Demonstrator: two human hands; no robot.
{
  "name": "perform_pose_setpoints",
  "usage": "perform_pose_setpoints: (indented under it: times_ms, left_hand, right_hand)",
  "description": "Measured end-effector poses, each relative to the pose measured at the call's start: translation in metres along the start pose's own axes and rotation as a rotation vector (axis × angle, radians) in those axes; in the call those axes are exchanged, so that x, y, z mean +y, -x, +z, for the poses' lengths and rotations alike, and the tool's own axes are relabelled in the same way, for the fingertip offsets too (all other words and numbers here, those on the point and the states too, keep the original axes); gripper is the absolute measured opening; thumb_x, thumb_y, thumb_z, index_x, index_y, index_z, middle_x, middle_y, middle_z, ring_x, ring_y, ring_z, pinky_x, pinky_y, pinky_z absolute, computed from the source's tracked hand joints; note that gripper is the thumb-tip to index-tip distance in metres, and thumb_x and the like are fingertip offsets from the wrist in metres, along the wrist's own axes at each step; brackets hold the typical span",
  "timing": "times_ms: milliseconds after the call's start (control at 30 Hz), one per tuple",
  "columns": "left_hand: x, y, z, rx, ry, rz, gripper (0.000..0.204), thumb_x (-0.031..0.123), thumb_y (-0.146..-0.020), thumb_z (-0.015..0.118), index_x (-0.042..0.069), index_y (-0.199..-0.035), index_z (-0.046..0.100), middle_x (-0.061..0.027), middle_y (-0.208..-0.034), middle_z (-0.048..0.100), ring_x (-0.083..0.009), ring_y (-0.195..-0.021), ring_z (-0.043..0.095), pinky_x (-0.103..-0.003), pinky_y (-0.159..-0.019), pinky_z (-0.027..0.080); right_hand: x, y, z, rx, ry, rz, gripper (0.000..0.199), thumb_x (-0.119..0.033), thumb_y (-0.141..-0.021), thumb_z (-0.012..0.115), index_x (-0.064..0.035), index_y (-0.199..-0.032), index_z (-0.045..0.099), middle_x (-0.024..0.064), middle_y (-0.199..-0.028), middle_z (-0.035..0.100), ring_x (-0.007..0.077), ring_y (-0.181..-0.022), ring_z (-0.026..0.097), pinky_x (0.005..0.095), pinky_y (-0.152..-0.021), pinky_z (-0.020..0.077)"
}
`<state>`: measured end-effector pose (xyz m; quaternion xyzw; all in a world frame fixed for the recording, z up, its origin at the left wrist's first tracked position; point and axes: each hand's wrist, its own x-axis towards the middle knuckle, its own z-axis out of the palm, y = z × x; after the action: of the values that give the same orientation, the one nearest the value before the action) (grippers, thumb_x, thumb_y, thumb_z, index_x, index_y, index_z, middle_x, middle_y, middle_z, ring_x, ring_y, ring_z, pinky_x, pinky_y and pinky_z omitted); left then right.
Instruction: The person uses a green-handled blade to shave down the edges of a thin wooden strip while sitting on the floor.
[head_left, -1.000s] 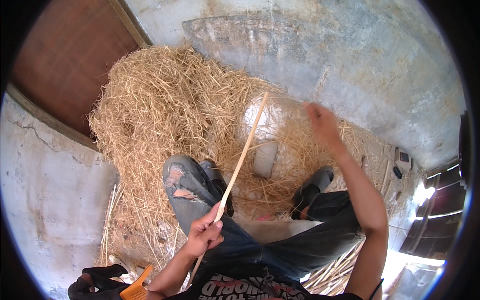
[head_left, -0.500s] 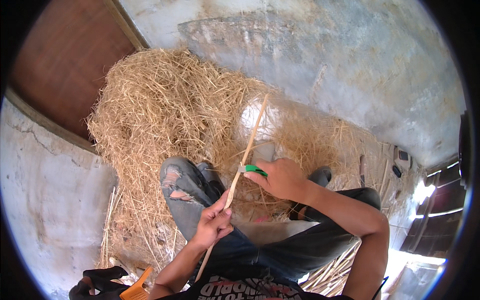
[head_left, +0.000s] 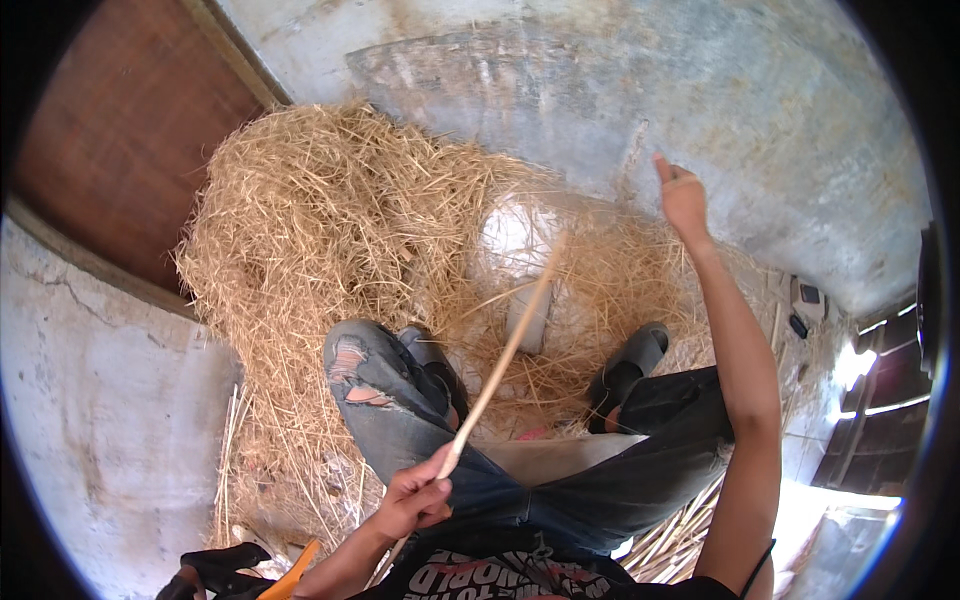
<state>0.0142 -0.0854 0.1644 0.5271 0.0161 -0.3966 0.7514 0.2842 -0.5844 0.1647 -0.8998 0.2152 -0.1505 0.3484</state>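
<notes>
My left hand (head_left: 415, 495) is shut on the near end of a long thin pale stick (head_left: 505, 355), low in front of my chest. The stick slants up and away over my knees toward a white rounded object (head_left: 515, 240) half buried in straw. My right hand (head_left: 685, 200) is stretched far out to the upper right, fingers curled, well away from the stick. Whether it holds anything is hidden. I sit with my legs in torn jeans (head_left: 360, 370) and dark slippers (head_left: 640, 355) on the straw.
A big heap of loose straw (head_left: 320, 230) fills the middle and left. A brown wooden panel (head_left: 120, 130) is at the upper left and a grey concrete surface (head_left: 780, 110) is behind. An orange-handled tool (head_left: 290, 580) and a black item (head_left: 215, 570) lie by my left side. Small dark devices (head_left: 805, 300) are at the right.
Half a second ago my right hand was at the stick's middle with a small green thing. It has swung out and up to the right. The left hand kept its hold.
</notes>
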Motion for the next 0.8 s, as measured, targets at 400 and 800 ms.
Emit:
perform_pose_setpoints:
  times_ms: [400,800]
  left_hand:
    - [0.007,-0.029,0.0,-0.005,0.054,0.116,0.06,0.009,-0.107,0.048,0.013,-0.162,0.025,0.0068,-0.061,0.024,-0.0054,-0.048,0.018,-0.024,-0.043,0.023]
    - [0.006,-0.051,0.012,0.062,-0.134,0.201,0.058,0.011,-0.109,0.047,0.012,-0.162,0.025,0.0055,-0.062,0.031,-0.0047,-0.048,0.023,-0.024,-0.043,0.027]
  right_hand:
    - [-0.087,0.115,0.039,-0.487,-0.32,-0.219,0.057,-0.055,-0.098,0.061,0.0011,-0.096,0.069,0.008,-0.074,0.059,0.0181,-0.071,0.053,0.0368,-0.07,0.0449]
    - [-0.093,0.203,0.062,-0.613,-0.38,-0.539,0.043,-0.047,-0.096,0.068,-0.0051,-0.1,0.073,0.0089,-0.06,0.056,0.0229,-0.055,0.057,0.0392,-0.056,0.0441]
